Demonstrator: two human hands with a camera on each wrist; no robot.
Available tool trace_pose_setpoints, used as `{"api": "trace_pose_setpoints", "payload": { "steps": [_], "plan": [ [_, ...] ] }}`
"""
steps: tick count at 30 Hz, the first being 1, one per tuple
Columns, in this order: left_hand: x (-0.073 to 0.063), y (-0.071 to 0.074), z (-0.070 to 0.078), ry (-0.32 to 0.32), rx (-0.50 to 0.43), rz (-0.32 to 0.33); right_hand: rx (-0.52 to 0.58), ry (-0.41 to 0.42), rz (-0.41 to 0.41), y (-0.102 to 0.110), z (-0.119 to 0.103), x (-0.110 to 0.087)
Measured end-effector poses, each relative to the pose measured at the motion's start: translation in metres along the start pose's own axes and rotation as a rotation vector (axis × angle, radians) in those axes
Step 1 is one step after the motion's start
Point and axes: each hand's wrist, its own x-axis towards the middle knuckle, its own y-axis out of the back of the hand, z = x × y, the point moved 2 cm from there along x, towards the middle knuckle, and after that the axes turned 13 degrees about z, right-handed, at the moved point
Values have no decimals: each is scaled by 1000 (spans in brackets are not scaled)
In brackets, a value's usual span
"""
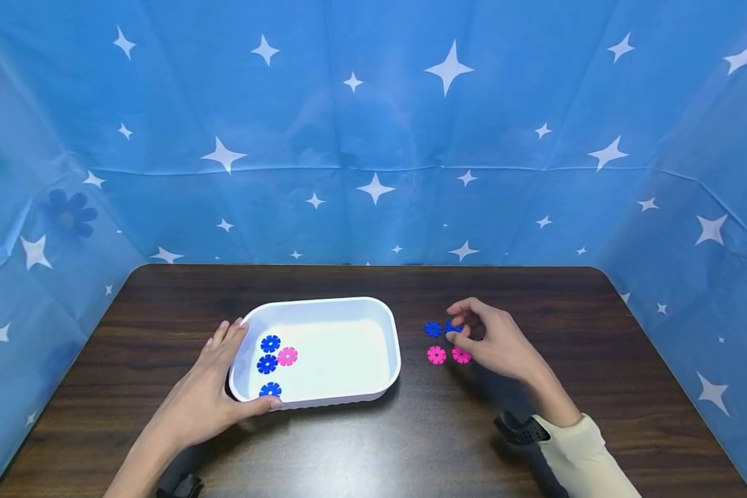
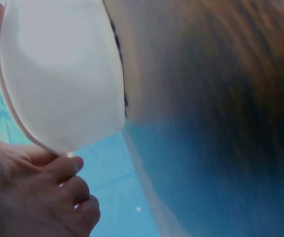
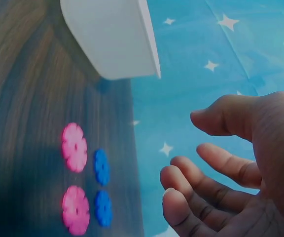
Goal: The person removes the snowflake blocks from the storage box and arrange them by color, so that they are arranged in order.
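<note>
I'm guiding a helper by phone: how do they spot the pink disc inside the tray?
On the dark wood-grain table is a white rounded-corner tray. Toward its left end, the pink notched disc lies just right of the upper two of three blue notched discs. It is the only pink one inside the tray.

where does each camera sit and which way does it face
Head: worn on the head, facing forward and down at the table, tray and curtain; left hand and right hand show.
Left wrist: worn there, facing the tray; left hand shows.
Right wrist: worn there, facing two pink discs and two blue discs; right hand shows.
Head and right wrist share those discs.
</note>
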Motion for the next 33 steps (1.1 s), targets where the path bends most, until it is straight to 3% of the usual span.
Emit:
{"api": "trace_pose_setpoints", "payload": {
  "steps": [18, 33],
  "plan": [
    [0, -2, -1, -9, 5, 6, 60, 151, -74, -37, -53, 26],
    [0, -1, 0, -10, 8, 5, 98, 169, -226, -86, -89, 43]
  ]
}}
